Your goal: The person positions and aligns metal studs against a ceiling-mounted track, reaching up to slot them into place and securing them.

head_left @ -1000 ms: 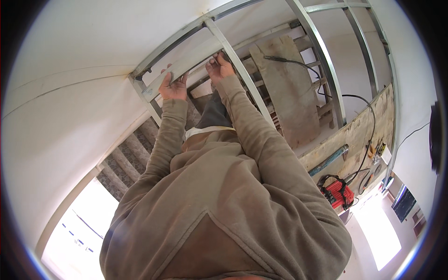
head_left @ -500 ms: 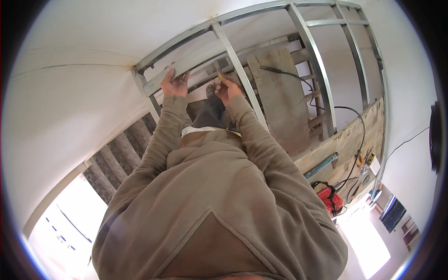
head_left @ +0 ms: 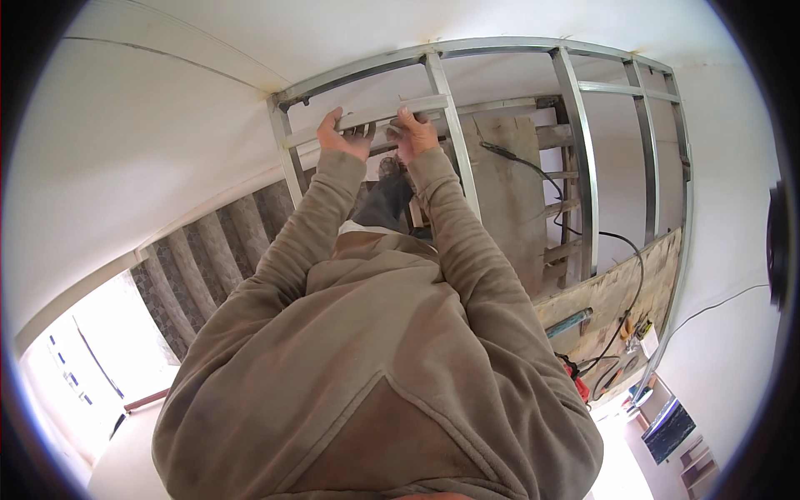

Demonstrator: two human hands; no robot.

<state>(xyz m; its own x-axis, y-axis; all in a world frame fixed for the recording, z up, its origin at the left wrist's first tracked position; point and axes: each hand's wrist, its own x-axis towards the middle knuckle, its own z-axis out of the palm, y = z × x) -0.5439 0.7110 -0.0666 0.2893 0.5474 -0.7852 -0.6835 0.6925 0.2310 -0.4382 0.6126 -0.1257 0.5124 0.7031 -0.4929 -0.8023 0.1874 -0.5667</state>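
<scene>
With fingers [head_left: 332, 118] of L hand [head_left: 348, 145] part-curled, open approx as wide as bar's edge, clasps pale bar [head_left: 380, 115] in its L half, some tips going out of sight behind it. W/ R hand [head_left: 417, 137] bent inward just beside, sets tips to same bar, farther R; bunches these nearly together; can't tell whether grips or only touches, nor whether hides any sm. item in palm. Has bar across top L bay of metal frame [head_left: 500, 47], from L rail over to next post [head_left: 457, 146], on slight slant, R end higher in view; can't tell if fixed at either end. Leaves short stretch of bar showing btwn hands. Reaches up w/ both arms in brown sleeves [head_left: 337, 177]. Below hands, shows dk trousers [head_left: 383, 206] & part of boot [head_left: 388, 167]. R of post, has wood board [head_left: 508, 192] beyond frame, w/ blk cable [head_left: 617, 237] & its holder [head_left: 497, 150] crossing in view. Farther down R, has plank [head_left: 612, 287] bearing teal tool [head_left: 569, 322] & sm. hand tools [head_left: 629, 327]. Nr plank's lower edge, shows red machine [head_left: 573, 375], part-hidden by R sleeve. On L, has ridged patterned cloth [head_left: 221, 258]; at bottom R, dk screen [head_left: 668, 431], tilted in view.
</scene>
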